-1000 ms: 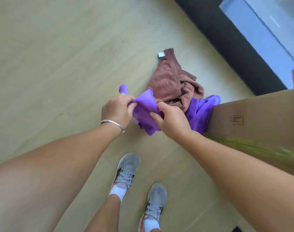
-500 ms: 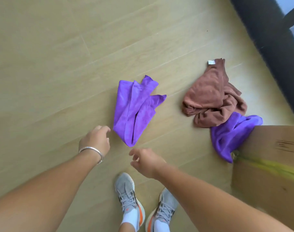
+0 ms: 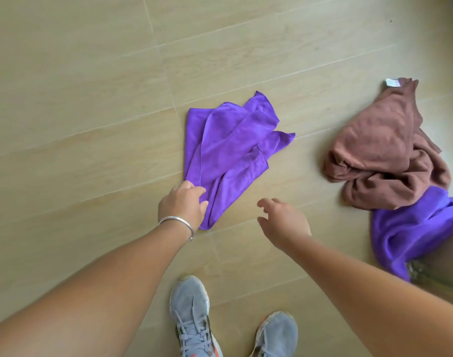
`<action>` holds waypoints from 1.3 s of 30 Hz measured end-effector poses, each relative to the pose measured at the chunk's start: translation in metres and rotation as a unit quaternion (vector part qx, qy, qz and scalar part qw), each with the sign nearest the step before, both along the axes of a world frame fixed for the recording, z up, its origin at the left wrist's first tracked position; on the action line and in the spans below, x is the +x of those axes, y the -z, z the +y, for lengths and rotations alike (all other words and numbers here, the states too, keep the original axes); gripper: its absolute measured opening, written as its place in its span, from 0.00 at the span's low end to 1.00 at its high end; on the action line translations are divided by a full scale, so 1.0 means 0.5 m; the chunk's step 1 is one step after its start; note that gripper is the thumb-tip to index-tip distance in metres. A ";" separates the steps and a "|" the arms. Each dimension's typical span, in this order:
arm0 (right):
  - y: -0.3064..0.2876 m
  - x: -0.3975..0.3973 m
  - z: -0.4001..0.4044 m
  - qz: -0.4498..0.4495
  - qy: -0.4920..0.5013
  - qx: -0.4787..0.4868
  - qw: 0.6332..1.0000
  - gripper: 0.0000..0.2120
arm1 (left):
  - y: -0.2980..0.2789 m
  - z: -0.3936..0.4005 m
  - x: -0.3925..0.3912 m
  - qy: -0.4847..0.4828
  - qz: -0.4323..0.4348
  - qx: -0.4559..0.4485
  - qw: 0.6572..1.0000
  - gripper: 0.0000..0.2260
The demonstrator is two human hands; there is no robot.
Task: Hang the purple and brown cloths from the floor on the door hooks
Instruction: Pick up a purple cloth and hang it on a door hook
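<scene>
Purple cloth corner under left hand

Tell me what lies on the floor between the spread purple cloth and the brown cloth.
Nothing: the head view shows bare wooden floor between the purple cloth and brown cloth.

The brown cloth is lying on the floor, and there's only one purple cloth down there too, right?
Not quite. The head view shows two purple cloths on the floor, not one: a purple cloth in the middle by the left hand, and a second purple cloth poking out from under the brown cloth. The brown cloth does lie on the floor.
</scene>
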State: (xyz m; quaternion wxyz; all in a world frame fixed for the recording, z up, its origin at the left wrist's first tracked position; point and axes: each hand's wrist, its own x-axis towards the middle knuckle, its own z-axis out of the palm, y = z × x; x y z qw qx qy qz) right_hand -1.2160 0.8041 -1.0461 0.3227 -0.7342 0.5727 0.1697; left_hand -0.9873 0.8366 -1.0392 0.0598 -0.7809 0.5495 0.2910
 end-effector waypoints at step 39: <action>-0.307 0.202 -0.235 -0.082 -0.159 -0.171 0.969 0.33 | -0.405 -0.166 0.169 0.187 0.063 -0.120 0.973 0.08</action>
